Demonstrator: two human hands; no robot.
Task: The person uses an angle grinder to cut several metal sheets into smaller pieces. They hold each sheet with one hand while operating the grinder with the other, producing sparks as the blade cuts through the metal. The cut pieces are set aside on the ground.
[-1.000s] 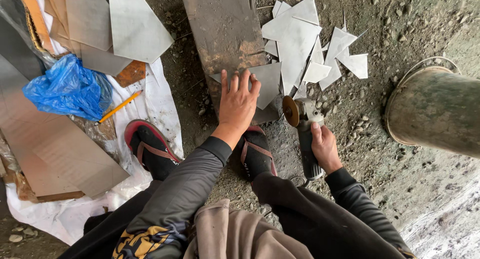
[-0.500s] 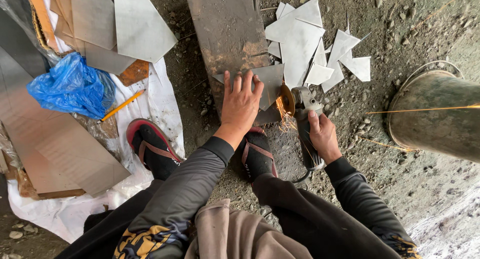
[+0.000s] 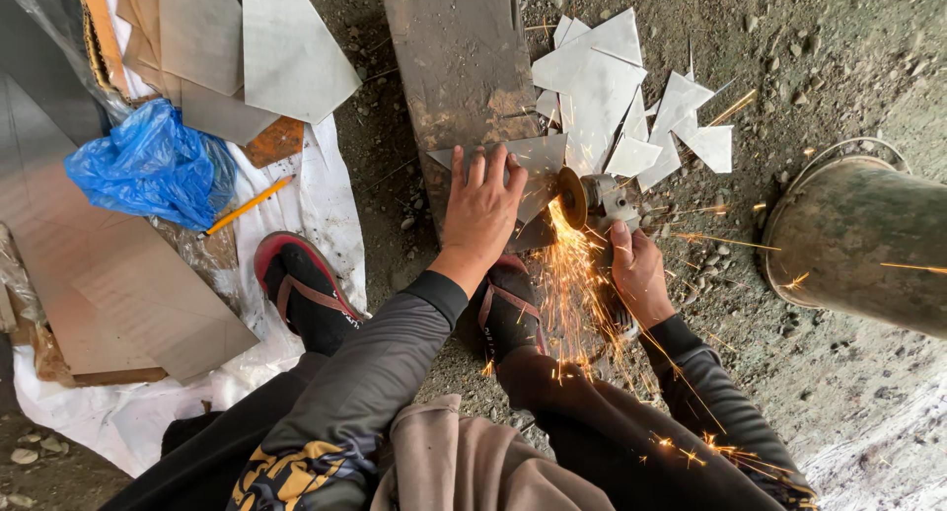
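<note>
**Sparks off the sheet: two hands, one grinder**

Nearest in, two dark sleeves reaching forward over two red-and-black sandals (image 3: 301, 292), one foot planted left on the white sacking (image 3: 326, 200), the other under the shower of sparks (image 3: 567, 274).

Right hand (image 3: 639, 269) wrapped tight round the body of one angle grinder (image 3: 597, 210), fingers fully closed on it, wrist low. Grinder's long axis running away from the body, up the picture, disc (image 3: 570, 197) at the far end and standing on edge against the metal. Sparks streaming back toward the knees and out to the right.

Left hand (image 3: 483, 210) flat, palm down, fingers spread and pointing away, pressing on one triangular sheet-metal piece (image 3: 538, 166); nothing gripped, just weight on it. Triangle lying flat on one rusty rectangular steel plate (image 3: 459, 77), its right-hand edge meeting the disc. Plate's long side running near to far.

Off left: one blue plastic bag (image 3: 148, 166), one yellow pencil (image 3: 247, 205) lying aslant just beside it, and flat grey sheets (image 3: 286, 47) stacked beyond.

Farther right: a heap of pale metal offcuts (image 3: 602, 77), roughly ten, overlapping beside the plate. One grimy bucket (image 3: 858, 240) on its side, well apart to the right.
</note>
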